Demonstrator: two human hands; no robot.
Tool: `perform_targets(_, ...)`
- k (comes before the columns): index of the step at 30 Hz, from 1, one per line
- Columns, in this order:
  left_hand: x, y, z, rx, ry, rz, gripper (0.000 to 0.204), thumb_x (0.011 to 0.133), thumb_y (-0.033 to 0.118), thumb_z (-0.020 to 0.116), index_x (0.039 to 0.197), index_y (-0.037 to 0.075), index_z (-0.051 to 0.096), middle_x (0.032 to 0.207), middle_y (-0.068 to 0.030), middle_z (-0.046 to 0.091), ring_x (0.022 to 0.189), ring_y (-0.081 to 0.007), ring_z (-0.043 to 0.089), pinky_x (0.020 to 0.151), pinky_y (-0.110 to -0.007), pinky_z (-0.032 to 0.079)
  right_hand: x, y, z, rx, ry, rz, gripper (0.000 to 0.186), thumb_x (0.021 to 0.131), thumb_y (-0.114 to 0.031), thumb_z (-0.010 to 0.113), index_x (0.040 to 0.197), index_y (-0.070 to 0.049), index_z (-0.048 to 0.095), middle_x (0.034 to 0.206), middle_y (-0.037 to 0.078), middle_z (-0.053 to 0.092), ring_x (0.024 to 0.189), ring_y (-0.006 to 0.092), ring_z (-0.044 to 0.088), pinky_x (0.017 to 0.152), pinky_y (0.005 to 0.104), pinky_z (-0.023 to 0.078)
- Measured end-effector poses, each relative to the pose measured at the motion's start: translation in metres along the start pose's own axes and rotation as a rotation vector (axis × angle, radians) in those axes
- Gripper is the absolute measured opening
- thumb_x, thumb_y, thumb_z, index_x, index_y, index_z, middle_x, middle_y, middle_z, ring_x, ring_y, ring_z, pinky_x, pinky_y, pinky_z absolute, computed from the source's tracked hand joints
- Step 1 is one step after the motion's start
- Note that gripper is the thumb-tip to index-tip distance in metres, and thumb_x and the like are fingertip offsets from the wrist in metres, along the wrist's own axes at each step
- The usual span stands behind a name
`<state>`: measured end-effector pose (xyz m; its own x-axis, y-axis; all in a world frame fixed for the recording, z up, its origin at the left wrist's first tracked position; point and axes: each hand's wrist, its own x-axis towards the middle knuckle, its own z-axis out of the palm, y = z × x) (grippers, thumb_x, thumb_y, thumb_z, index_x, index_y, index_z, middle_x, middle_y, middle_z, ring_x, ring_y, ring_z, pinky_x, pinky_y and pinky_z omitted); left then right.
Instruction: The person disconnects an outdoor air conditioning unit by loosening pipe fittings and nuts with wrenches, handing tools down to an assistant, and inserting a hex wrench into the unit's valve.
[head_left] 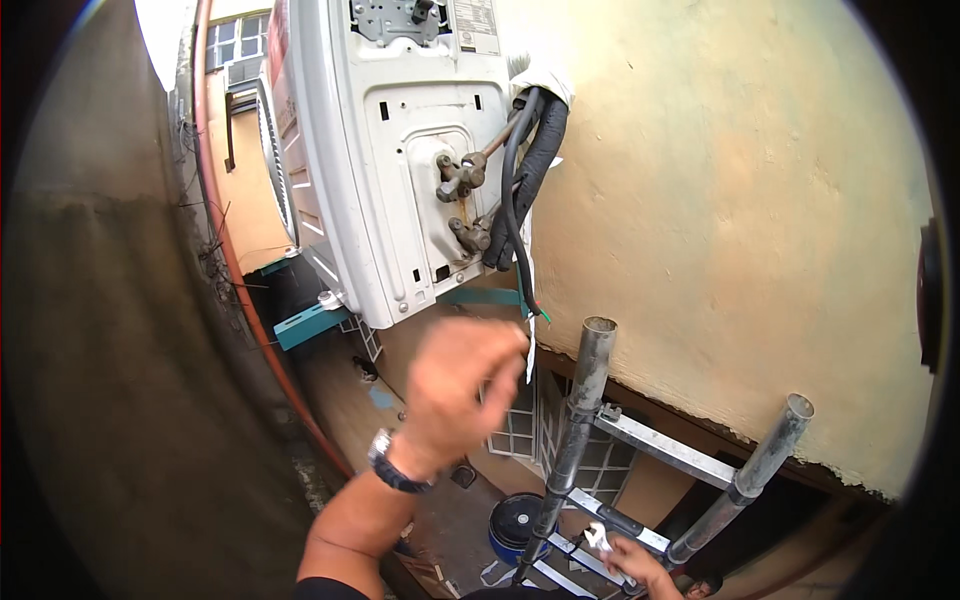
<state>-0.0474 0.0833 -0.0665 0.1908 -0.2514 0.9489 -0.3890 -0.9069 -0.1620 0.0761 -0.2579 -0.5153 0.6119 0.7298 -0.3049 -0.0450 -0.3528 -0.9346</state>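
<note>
My left hand [465, 385], a dark-strapped watch on its wrist, is raised just under an outdoor air conditioner unit [390, 225]. Its fingers curl inward but are smeared by motion, and nothing shows in them. Above it, two brass service valves [460, 178] stick out of the unit's side panel. A black cable [512, 215] hangs beside them, its bare end showing coloured wires [543, 316] close to the fingers. Low at the right, my right hand [635, 562] grips a silver wrench [598, 540], jaw outward, next to the ladder-like metal frame [590, 375].
Teal brackets [310, 325] support the unit. Black insulated pipes [545, 150] enter the cream wall [740, 200] through white wrapping. A dark wall [100, 300] and an orange pipe [225, 240] bound the left. Far below stand a blue drum [517, 515] and another person [705, 586].
</note>
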Motion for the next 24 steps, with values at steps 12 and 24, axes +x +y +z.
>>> perform_targets(12,0.135,-0.063,-0.032,0.49,-0.186,0.182,0.022,0.089,0.011,0.076,0.109,0.003,0.068,0.101,-0.0103,0.064,0.091,-0.0332,0.064,0.08,-0.044,0.051,0.027,-0.425,0.06,0.305,-0.246,-0.881,0.032,0.114,-0.024,0.043,0.132,0.001,0.05,0.079,0.001,0.052,0.057,0.0097,0.05,0.052,0.0245,0.04)
perform_targets(24,0.164,-0.036,0.013,0.556,-0.314,0.249,0.055,0.081,0.028,0.084,0.125,0.005,0.061,0.101,-0.0102,0.066,0.099,-0.0306,0.059,0.09,-0.041,0.044,0.051,-0.468,0.098,0.28,-0.127,-0.986,0.041,0.111,-0.028,0.054,0.14,-0.001,0.044,0.074,0.001,0.05,0.053,0.0076,0.043,0.048,0.025,0.035)
